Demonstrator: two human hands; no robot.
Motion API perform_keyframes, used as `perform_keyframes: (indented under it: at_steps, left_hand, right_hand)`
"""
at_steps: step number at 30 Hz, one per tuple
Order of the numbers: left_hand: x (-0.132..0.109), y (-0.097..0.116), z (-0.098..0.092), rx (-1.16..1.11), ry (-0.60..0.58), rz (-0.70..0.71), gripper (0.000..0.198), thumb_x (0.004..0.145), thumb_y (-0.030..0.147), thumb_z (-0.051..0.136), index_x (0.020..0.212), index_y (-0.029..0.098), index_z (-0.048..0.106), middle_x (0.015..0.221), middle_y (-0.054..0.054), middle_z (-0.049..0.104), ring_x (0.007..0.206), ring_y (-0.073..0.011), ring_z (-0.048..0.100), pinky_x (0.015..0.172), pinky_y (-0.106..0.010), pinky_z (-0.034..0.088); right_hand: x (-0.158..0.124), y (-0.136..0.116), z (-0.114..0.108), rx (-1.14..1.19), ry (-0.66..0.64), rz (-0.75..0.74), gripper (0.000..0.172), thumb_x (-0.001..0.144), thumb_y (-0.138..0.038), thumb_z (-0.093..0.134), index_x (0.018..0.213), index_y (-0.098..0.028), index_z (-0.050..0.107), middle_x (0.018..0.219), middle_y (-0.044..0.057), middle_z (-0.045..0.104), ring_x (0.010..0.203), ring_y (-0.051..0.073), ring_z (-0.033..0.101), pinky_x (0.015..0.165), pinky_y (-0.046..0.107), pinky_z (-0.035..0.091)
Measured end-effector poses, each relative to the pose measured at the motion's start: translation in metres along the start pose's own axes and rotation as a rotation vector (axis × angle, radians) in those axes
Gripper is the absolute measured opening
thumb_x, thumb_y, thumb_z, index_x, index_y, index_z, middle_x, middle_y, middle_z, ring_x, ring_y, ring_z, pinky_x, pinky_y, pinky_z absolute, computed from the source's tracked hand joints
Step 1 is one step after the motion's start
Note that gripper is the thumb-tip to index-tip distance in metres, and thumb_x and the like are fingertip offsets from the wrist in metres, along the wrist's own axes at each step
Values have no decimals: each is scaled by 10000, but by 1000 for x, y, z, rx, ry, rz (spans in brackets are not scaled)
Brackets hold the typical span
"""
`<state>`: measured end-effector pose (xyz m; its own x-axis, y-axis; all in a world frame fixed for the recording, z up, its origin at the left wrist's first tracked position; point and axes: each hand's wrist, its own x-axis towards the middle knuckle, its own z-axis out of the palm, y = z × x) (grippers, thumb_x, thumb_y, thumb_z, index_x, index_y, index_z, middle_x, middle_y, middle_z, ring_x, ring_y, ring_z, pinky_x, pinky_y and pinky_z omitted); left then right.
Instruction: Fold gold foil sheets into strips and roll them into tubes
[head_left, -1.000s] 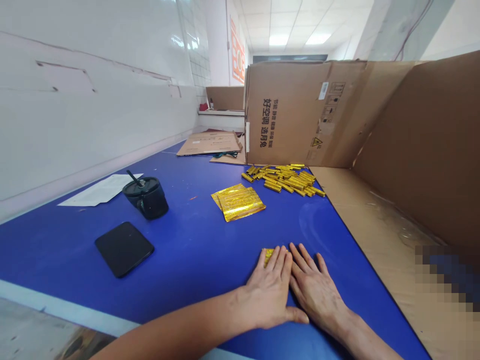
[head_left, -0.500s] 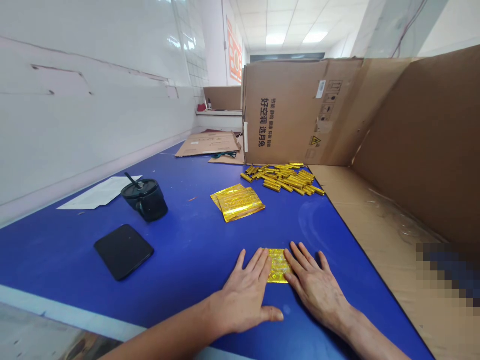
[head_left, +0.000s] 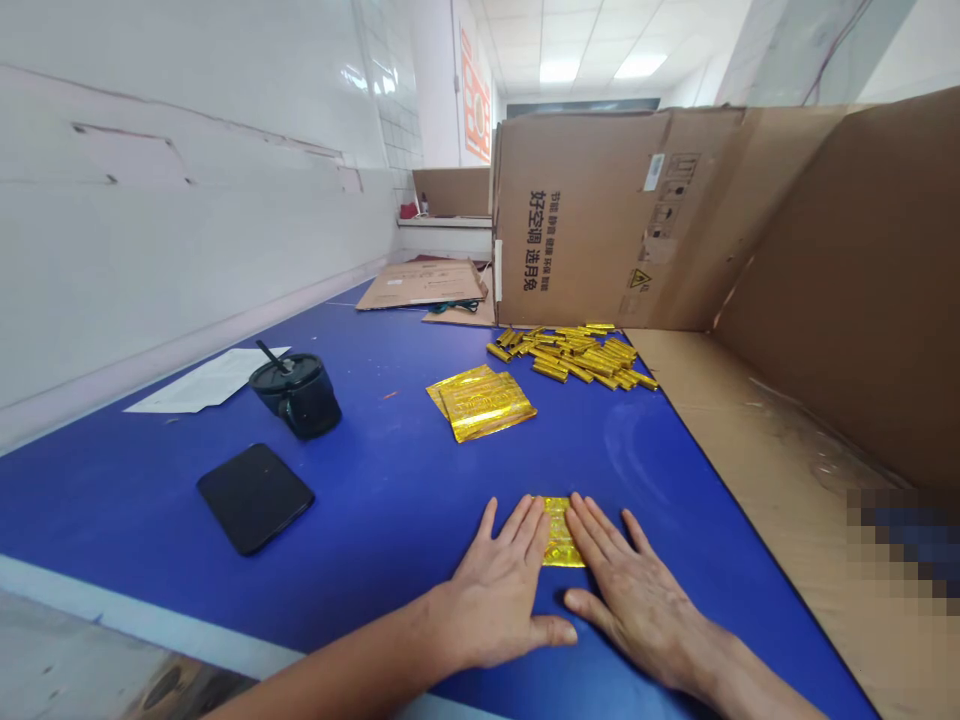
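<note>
One small gold foil sheet (head_left: 559,542) lies flat on the near part of the blue table (head_left: 390,500), between my left hand (head_left: 495,590) and my right hand (head_left: 646,595). I hold both hands palm down. The left fingers (head_left: 535,535) are released and extended, overlapping the sheet's left edge; the right fingers (head_left: 594,532) are likewise released and straight, overlapping its right edge. Both thumbs point inward, on the near side of the sheet. Farther out, I see larger gold sheets (head_left: 491,408) overlapping; beyond them, to the right, is a pile of gold rolls (head_left: 581,357) near a cardboard box (head_left: 592,220). At left stand a dark cup (head_left: 304,400) and, nearer, a black pad (head_left: 256,498).
</note>
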<state>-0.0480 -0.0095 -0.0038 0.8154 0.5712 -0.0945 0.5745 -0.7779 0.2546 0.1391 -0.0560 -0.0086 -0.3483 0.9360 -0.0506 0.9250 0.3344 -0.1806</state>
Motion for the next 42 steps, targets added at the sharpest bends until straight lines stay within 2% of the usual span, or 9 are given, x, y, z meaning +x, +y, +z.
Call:
perform_keyframes:
  at_steps: [6, 13, 15, 18, 20, 24, 29, 36, 42]
  left_hand:
    - [2, -6, 3, 11, 12, 33, 917, 686, 735, 154, 1338, 106, 12, 1394, -143, 6, 1273, -267, -44, 978, -537, -17]
    - [31, -35, -9, 68, 5, 20, 887, 702, 722, 136, 1337, 105, 83, 1396, -128, 31, 1271, -277, -49, 967, -555, -9]
    - [38, -39, -13, 84, 26, -20, 879, 712, 712, 127, 1334, 90, 101, 1393, -139, 59, 1271, -279, -47, 966, -555, -15]
    - [42, -32, -13, 80, 65, -73, 889, 715, 707, 113, 1333, 68, 84, 1388, -163, 56, 1270, -283, -44, 972, -544, 9]
    - [42, -23, -8, 59, 57, -13, 882, 716, 706, 118, 1337, 86, 34, 1393, -147, 17, 1274, -268, -30, 983, -522, 44]
    - [38, -9, 3, 47, 68, -16, 934, 690, 731, 139, 1333, 63, 33, 1389, -163, 7, 1272, -278, -27, 985, -521, 25]
    - [35, -10, 5, 42, 72, -28, 933, 694, 728, 152, 1331, 52, 59, 1387, -175, 23, 1274, -271, -28, 989, -514, 19]
    - [46, -42, -10, 46, 13, 27, 823, 742, 680, 142, 1340, 125, 35, 1401, -111, 18, 1276, -258, -31, 984, -516, -6]
    - [60, -62, -29, 29, -21, 85, 749, 752, 669, 181, 1339, 222, 56, 1408, -36, 48, 1273, -270, -31, 980, -521, 3]
  right_hand:
    - [-3, 7, -1, -58, -3, 59, 709, 792, -597, 207, 1334, -146, 138, 1390, 91, 108, 1266, 256, 109, 979, 552, 104]
    - [25, 3, -7, -99, 12, 171, 727, 797, -584, 188, 1323, -83, 207, 1382, 131, 137, 1261, 290, 99, 970, 562, 97]
    - [32, 1, -8, -109, 17, 207, 711, 810, -557, 179, 1320, -62, 214, 1379, 144, 142, 1260, 296, 100, 967, 566, 97]
    - [35, -2, -6, -119, 6, 240, 696, 822, -528, 157, 1316, -42, 217, 1378, 150, 141, 1261, 297, 97, 964, 567, 100]
    - [35, 0, -4, -119, 5, 237, 691, 822, -525, 153, 1318, -47, 210, 1382, 143, 128, 1262, 294, 92, 963, 565, 100]
    - [38, 19, -4, -96, 28, 119, 677, 812, -550, 190, 1336, -122, 164, 1397, 97, 117, 1269, 269, 75, 968, 562, 88]
    - [48, 39, -11, -77, 21, 27, 653, 815, -564, 177, 1334, -168, 182, 1396, 74, 161, 1271, 242, 94, 982, 530, 111]
    - [37, 17, -4, -164, 108, 143, 701, 797, -595, 186, 1306, -122, 281, 1369, 121, 223, 1257, 294, 133, 965, 564, 111]
    - [25, -1, -1, -158, 98, 96, 704, 799, -585, 216, 1291, -90, 309, 1347, 155, 264, 1247, 302, 173, 961, 572, 114]
